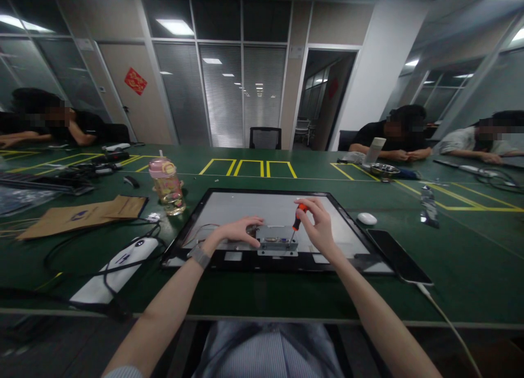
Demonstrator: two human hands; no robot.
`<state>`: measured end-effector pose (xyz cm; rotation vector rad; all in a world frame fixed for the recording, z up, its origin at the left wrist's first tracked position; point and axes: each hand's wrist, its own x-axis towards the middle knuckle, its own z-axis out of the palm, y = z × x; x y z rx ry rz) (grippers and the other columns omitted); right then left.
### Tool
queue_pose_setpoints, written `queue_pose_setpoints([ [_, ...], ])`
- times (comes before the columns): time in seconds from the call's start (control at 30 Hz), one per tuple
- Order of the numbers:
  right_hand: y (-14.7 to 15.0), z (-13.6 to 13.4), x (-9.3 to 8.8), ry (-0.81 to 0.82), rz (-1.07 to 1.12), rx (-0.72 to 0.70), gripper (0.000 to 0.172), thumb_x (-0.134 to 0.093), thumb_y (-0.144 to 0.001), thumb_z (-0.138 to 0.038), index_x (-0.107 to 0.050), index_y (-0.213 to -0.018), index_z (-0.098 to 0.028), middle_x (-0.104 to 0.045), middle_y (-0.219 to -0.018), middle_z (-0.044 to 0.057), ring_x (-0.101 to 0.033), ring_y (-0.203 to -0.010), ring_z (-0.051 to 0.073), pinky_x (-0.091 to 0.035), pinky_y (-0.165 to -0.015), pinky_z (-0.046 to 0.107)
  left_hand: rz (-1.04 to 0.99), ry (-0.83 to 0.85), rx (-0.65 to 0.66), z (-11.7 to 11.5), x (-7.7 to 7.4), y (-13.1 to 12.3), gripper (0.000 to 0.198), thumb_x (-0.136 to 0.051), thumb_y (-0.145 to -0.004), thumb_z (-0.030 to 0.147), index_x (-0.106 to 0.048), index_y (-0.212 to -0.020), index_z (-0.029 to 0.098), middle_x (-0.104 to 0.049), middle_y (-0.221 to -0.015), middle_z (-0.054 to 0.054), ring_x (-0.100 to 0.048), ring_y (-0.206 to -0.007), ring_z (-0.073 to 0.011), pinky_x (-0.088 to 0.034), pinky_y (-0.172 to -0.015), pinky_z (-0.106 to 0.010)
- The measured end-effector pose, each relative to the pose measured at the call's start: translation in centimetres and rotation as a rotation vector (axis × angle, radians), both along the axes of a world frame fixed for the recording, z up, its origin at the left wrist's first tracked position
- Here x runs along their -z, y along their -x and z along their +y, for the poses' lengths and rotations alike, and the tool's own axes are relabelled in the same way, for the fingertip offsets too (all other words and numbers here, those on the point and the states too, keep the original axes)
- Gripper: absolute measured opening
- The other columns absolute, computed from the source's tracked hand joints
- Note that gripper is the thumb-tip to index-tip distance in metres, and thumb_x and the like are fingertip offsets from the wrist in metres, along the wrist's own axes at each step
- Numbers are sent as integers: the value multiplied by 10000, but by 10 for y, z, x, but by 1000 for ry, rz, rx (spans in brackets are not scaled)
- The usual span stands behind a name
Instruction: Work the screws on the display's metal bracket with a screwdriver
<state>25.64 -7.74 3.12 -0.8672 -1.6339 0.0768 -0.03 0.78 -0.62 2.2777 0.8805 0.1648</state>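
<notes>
A flat display panel [229,203] with a black frame lies on the green table in front of me. Near its front edge sits a metal bracket [277,247] with connector ports. My right hand [317,225] grips an orange and black screwdriver [301,215], its shaft pointing down at the right part of the bracket. My left hand [241,231] rests at the bracket's left end with thumb and fingers apart, over some wires and a small dark part. What lies under its palm is hidden. A watch is on my left wrist.
Left of the panel stand a pink-lided drink bottle [167,187], a brown paper envelope [82,215] and a white power strip [118,269] with black cables. On the right lie a white mouse [367,218] and a phone [397,255] on a cable. Other people sit across the table.
</notes>
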Motion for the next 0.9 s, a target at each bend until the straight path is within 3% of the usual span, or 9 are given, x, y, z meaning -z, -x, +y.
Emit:
queue_pose_setpoints([
  [0.17,-2,0,2,71,29,-188,313,-399,-946,-232,-559,-1215,-253,-617,-1063,73,-634,-903,207,-491,-826,402,-11,0,11,3,5,2,820,-733,-627,573,-457,-1343,284,-299,-1525,-34,-141,-1439,-291,-148,-1171,-437],
  [0.37,0,1,-3,-18,-9,39,190,-602,-844,-260,-654,-1027,-250,-569,-858,37,-575,-810,205,-471,-794,381,-3,11,4,2,3,3,827,-736,-622,576,-452,-1346,294,-287,-1530,-27,-123,-1443,-290,-125,-1175,-446],
  [0.6,-2,1,1,71,18,-161,307,-392,-950,-238,-567,-1202,-255,-623,-1093,76,-618,-950,211,-468,-863,399,-7,1,-4,0,0,1,822,-742,-623,563,-468,-1336,258,-303,-1523,-49,-161,-1436,-286,-157,-1170,-424],
  [0.67,-1,2,1,59,9,-117,279,-458,-926,-241,-580,-1177,-251,-641,-1012,64,-615,-920,211,-470,-845,392,0,3,-7,-1,-2,1,821,-743,-626,555,-466,-1337,254,-297,-1525,-52,-153,-1438,-283,-152,-1171,-428],
  [0.8,-1,3,-3,11,9,38,114,-609,-839,-266,-648,-942,-235,-585,-835,31,-580,-805,204,-468,-775,365,8,20,-5,-3,-4,1,826,-735,-632,566,-452,-1346,262,-274,-1535,-44,-131,-1443,-277,-143,-1174,-431],
  [0.9,-3,2,-4,43,7,-16,153,-538,-885,-281,-642,-988,-237,-609,-926,56,-591,-882,216,-465,-812,378,0,20,-4,-3,-4,1,817,-744,-628,553,-463,-1337,263,-284,-1531,-45,-141,-1441,-276,-149,-1173,-425],
])
